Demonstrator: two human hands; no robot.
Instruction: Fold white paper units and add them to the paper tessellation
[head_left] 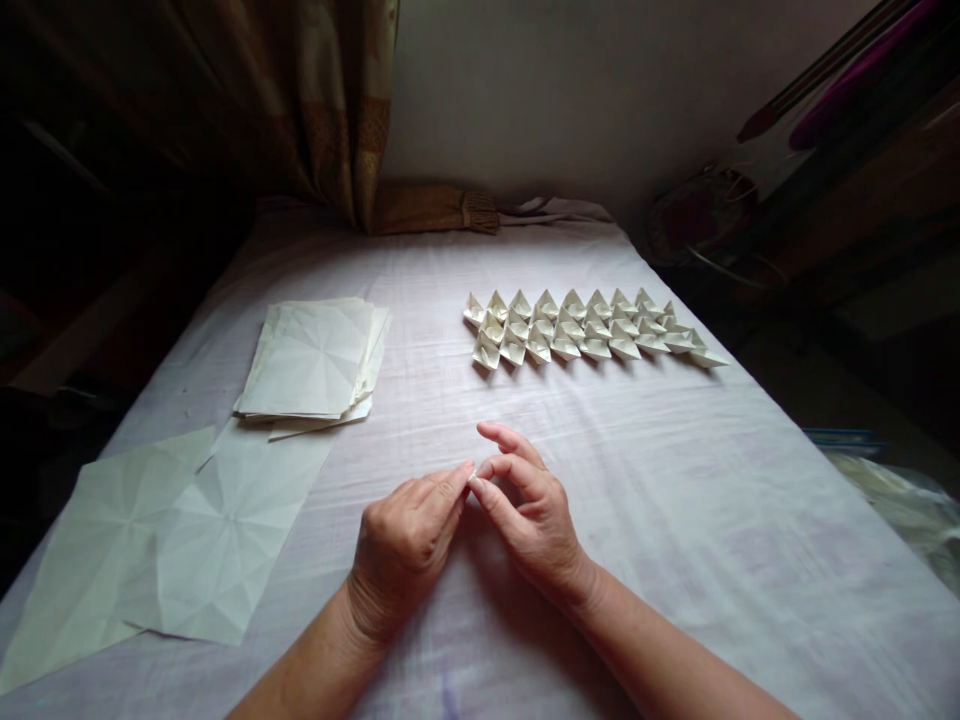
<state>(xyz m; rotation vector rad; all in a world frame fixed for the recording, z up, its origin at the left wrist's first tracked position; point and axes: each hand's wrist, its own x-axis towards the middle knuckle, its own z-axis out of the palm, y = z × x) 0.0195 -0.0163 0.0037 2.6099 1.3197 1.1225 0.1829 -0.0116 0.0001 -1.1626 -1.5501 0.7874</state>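
Note:
My left hand (409,540) and my right hand (525,510) meet at the middle of a cloth-covered table (675,480). Their fingertips are pinched together on a tiny white bit (472,479), too small to name. The right index finger sticks up a little. Beyond the hands lie rows of several small folded white paper boats (592,328). To the left sits a stack of creased white paper sheets (315,360). Two loose creased sheets (172,545) lie flat near the table's left front.
A patterned curtain (330,110) hangs at the back left, with a folded brown cloth (435,208) at the table's far edge. Dark furniture and clutter stand to the right (825,200). A plastic-wrapped object (900,500) sits off the table's right side.

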